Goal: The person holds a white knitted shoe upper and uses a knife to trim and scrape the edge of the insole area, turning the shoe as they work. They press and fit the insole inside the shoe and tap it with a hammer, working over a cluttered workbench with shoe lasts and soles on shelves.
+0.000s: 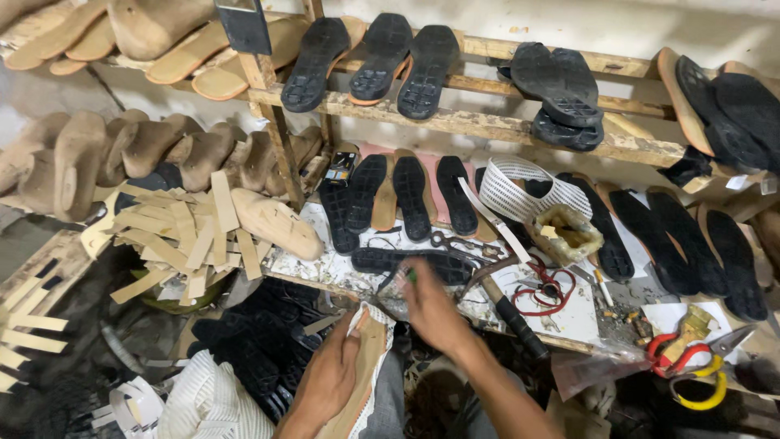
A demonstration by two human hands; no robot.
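My left hand grips a tan shoe insole with a white woven edge, held upright over my lap at the lower middle. Blurred by motion, my right hand reaches out over the workbench, with a small green-tipped tool pinched in its fingers. Just beyond that hand lies a black sole on the bench. A hammer with a black handle lies just right of my right hand.
Black soles lean in rows along the bench back and on the wooden shelf above. A white woven strip, glue pot, pliers, red scissors, tan strips and wooden lasts lie around.
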